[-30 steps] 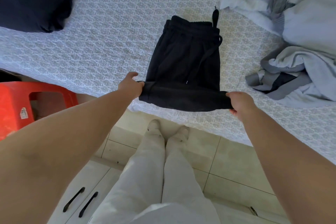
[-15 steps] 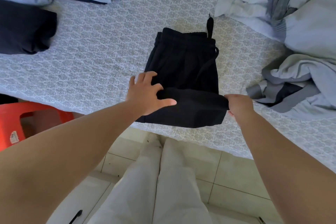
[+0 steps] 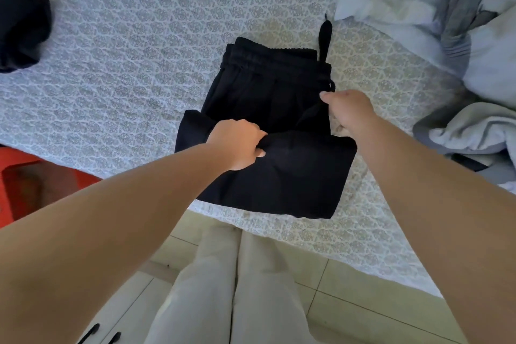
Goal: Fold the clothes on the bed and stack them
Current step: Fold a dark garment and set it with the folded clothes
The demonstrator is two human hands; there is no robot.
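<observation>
A red stool (image 3: 42,176) stands at far left beside the bed (image 3: 125,78). The left hand (image 3: 237,145) grips a folded edge of the black shorts (image 3: 279,176), which lie at the bed's near edge. The right hand (image 3: 349,112), fingers curled, pinches the shorts' right side. Rumpled pale clothes (image 3: 460,36) lie at right.

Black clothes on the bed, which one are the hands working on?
The black shorts in the middle, gripped by the left hand. The other dark garment lies untouched at the far left edge.
</observation>
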